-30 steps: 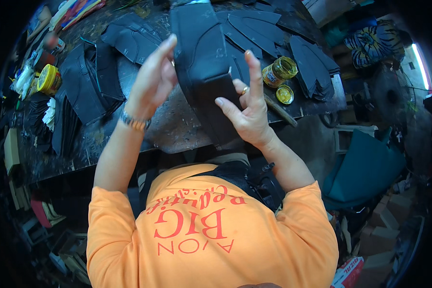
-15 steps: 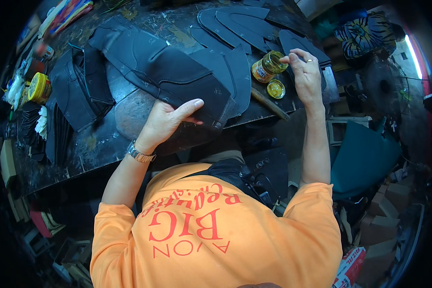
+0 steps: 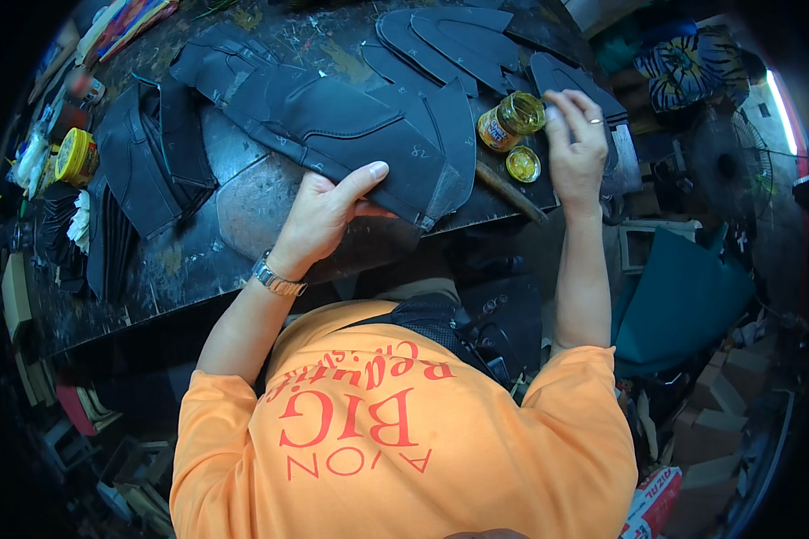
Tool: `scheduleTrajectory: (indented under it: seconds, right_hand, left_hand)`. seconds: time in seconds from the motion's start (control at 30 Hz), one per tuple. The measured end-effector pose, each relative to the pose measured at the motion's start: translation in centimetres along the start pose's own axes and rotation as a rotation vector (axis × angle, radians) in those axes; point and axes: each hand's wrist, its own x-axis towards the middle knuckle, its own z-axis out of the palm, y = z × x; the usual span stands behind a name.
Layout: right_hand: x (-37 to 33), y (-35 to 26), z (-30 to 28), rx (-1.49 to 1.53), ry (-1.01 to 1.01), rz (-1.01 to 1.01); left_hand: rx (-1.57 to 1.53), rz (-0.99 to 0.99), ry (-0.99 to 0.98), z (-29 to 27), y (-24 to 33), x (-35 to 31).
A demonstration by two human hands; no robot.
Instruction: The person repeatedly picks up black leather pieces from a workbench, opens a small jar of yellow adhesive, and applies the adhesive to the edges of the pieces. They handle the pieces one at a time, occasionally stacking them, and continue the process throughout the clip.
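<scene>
The left hand [image 3: 319, 225] grips the black panel [image 3: 346, 117] at the table's [image 3: 189, 265] near edge; a flat thumb should steady it. Narrowed beside the jar [image 3: 497, 130], the right hand [image 3: 577, 153] hides whether it holds anything.

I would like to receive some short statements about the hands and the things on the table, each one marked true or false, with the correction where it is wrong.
1. The left hand holds a black panel, with the thumb on top. True.
2. The right hand is close to the open jar. True.
3. The lid is on the jar. False: it lies beside the jar.
4. The ring is on the left hand. False: it is on the right hand.
5. A wooden stick lies near the lid. True.
6. The yellow tub is to the right of the jar. False: it is far to its left.
</scene>
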Motion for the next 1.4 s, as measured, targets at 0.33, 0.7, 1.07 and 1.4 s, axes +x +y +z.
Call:
scheduleTrajectory:
  seconds: [0.33, 0.7, 1.07, 1.4]
  right_hand:
    - [-3.9, -5.2, -1.3, 0.306, -0.149, 0.042]
    - [-5.5, -8.7, 1.1, 0.597, -0.307, 0.051]
    - [-6.1, -9.1, 0.1, 0.352, -0.25, -0.212]
    - [-7.4, -9.1, 0.2, 0.26, -0.151, -0.474]
  left_hand:
    - [-0.077, 0.031, 0.008, 0.8, -0.9, 0.5]
    - [-0.082, 0.037, -0.003, 1.0, -0.8, 0.2]
    - [-0.114, 0.035, 0.02, 1.6, -0.1, 0.0]
    - [-0.177, 0.001, 0.029, 1.5, -0.5, 0.2]
